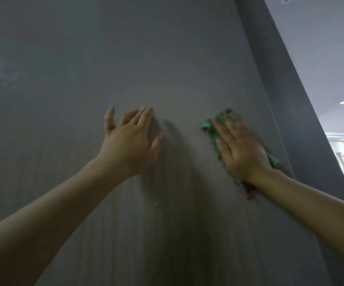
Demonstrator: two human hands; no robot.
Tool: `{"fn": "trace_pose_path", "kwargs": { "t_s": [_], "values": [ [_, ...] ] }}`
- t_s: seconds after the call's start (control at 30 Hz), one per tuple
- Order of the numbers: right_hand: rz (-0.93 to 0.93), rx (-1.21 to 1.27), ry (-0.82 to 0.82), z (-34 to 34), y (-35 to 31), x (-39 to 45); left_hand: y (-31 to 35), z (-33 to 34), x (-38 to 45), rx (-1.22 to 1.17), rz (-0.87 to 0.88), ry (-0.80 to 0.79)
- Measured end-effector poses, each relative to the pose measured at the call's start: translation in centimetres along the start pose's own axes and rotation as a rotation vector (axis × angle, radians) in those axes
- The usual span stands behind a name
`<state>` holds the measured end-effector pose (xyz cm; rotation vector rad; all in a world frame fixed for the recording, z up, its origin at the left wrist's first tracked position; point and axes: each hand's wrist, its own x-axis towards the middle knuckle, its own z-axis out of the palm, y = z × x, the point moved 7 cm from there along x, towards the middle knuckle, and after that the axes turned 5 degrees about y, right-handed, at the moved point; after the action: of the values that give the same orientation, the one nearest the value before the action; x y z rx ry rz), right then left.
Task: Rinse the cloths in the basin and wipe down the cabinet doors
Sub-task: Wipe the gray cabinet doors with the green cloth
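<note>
right hand (243, 149) flat, pressing green cloth (212, 129) on grey cabinet door (146, 58), frame right. left hand (130, 139) wide, bare. cloth may slip off if press weak.

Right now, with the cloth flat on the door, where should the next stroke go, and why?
Probably sweep the right hand and its green cloth leftward across the grey cabinet door. The cloth lies near the door's right edge, a smeared patch shows far left, and the left hand, open and bare, looks braced on the panel.
</note>
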<state>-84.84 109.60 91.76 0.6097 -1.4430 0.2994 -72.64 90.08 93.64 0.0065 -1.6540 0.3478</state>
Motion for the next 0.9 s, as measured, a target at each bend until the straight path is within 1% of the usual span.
{"fn": "trace_pose_path", "kwargs": {
  "t_s": [0.07, 0.1, 0.13, 0.17, 0.23, 0.27, 0.3, 0.33, 0.37, 0.4, 0.47, 0.5, 0.53, 0.57, 0.63, 0.67, 0.7, 0.73, 0.77, 0.8, 0.83, 0.9],
  "values": [
    [0.332, -0.042, 0.014, -0.2, 3.8, 2.5, -0.3, 0.1, -0.1, 0.0, 0.031, 0.0],
    [0.418, -0.064, 0.022, 0.0, 3.5, 3.3, -0.4, 0.2, -0.1, -0.004, 0.041, 0.006],
    [0.425, -0.073, 0.032, 0.2, 1.8, 3.5, -0.4, 0.1, 0.0, -0.01, 0.043, 0.016],
    [0.34, -0.072, 0.064, 0.5, -0.7, 2.9, -0.3, 0.1, 0.0, -0.015, 0.041, 0.026],
    [0.008, 0.011, 0.114, 0.8, -6.0, -0.1, -0.3, 0.0, 0.0, -0.018, 0.037, 0.048],
    [-0.155, 0.035, 0.081, 1.0, -7.3, -2.1, -0.4, -0.1, 0.0, -0.023, 0.035, 0.054],
    [-0.261, 0.03, 0.019, 0.9, -7.3, -3.4, -0.4, -0.1, -0.1, -0.033, 0.035, 0.058],
    [-0.313, 0.012, 0.006, 0.7, -5.9, -3.4, -0.5, -0.2, -0.1, -0.045, 0.037, 0.061],
    [-0.274, -0.008, 0.037, 0.2, -3.8, -2.6, -0.7, -0.2, 0.0, -0.057, 0.04, 0.06],
    [-0.147, -0.017, 0.063, -0.4, -1.5, -1.3, -0.9, -0.2, 0.1, -0.066, 0.04, 0.054],
    [0.215, -0.042, 0.063, -0.5, 2.8, 1.9, -1.0, -0.2, 0.1, -0.066, 0.04, 0.042],
    [0.322, -0.046, 0.065, -0.2, 3.1, 3.3, -0.9, -0.1, 0.1, -0.066, 0.045, 0.04],
    [0.349, -0.051, 0.075, 0.1, 2.0, 4.1, -0.9, -0.1, 0.1, -0.07, 0.048, 0.04],
    [0.287, -0.044, 0.103, 0.3, -0.2, 4.4, -0.9, -0.1, 0.1, -0.075, 0.046, 0.041],
    [-0.021, 0.01, 0.15, 0.9, -5.7, 2.4, -1.1, -0.2, 0.1, -0.068, 0.046, 0.045],
    [-0.169, 0.035, 0.134, 1.3, -7.6, 0.5, -1.2, -0.2, 0.1, -0.06, 0.05, 0.045],
    [-0.267, 0.049, 0.067, 1.6, -8.5, -1.2, -1.3, -0.2, 0.1, -0.056, 0.059, 0.042],
    [-0.326, 0.051, 0.021, 1.6, -8.1, -2.0, -1.3, -0.2, 0.1, -0.06, 0.067, 0.037],
    [-0.351, 0.044, 0.046, 1.4, -7.1, -1.7, -1.4, -0.2, 0.2, -0.072, 0.073, 0.03],
    [-0.305, 0.032, 0.081, 1.0, -5.7, -0.5, -1.5, -0.2, 0.2, -0.09, 0.078, 0.018],
    [-0.192, 0.023, 0.098, 0.6, -4.2, 1.3, -1.6, -0.1, 0.3, -0.112, 0.081, 0.003],
    [0.157, 0.003, 0.091, 0.9, -1.7, 5.2, -2.0, -0.1, 0.4, -0.163, 0.087, -0.008]
  ]
}}
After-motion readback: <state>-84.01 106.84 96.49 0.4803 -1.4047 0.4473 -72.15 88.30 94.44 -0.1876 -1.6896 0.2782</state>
